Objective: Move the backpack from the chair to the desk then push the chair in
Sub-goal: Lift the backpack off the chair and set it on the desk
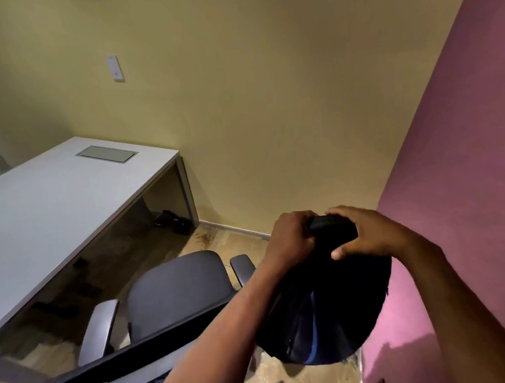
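Gripping backpack (323, 306) top, both hands' fingers (345, 249); apparently clear of chair (174, 291).

There was one backpack (323, 300), one chair (174, 291) (two armrests), one desk (35, 214), two hands.

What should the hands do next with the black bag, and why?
Probably swing the backpack leftward over to the desk. The left hand and right hand both grip its top, it hangs clear of the chair seat, and the desk top looks bare.
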Tool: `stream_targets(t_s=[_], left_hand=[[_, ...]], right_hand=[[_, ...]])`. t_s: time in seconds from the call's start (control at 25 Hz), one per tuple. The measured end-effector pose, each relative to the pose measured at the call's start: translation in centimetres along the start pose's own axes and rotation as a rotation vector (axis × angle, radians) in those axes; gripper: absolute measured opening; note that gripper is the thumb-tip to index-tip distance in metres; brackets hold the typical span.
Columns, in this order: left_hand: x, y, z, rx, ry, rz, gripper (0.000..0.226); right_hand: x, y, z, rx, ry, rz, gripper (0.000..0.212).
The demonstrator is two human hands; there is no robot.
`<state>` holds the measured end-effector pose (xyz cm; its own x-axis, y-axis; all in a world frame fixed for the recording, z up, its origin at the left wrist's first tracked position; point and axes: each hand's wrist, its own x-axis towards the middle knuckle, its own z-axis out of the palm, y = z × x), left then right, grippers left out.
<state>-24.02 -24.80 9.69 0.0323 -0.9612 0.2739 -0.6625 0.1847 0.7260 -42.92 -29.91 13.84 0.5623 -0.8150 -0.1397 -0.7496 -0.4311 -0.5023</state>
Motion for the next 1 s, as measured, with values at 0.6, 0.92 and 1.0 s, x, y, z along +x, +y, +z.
stream_targets(t_s=[0.6, 0.92, 1.0], left_hand=[[12.4, -3.0, -5.1, -0.050, -0.014, -0.037, 0.042], [18.6, -6.0, -6.7, -0.093, 0.182, -0.064, 0.025], [20.2, -6.7, -7.4, -0.126, 0.200, -0.074, 0.021]], right_hand=[[12.2, 2.9, -9.4, -0.085, 0.423, -0.124, 0.016], [20.9, 2.7, -12.3, -0.018, 0.296, -0.215, 0.019], [23.4, 2.8, -12.6, 0.004, 0.283, -0.238, 0.016]])
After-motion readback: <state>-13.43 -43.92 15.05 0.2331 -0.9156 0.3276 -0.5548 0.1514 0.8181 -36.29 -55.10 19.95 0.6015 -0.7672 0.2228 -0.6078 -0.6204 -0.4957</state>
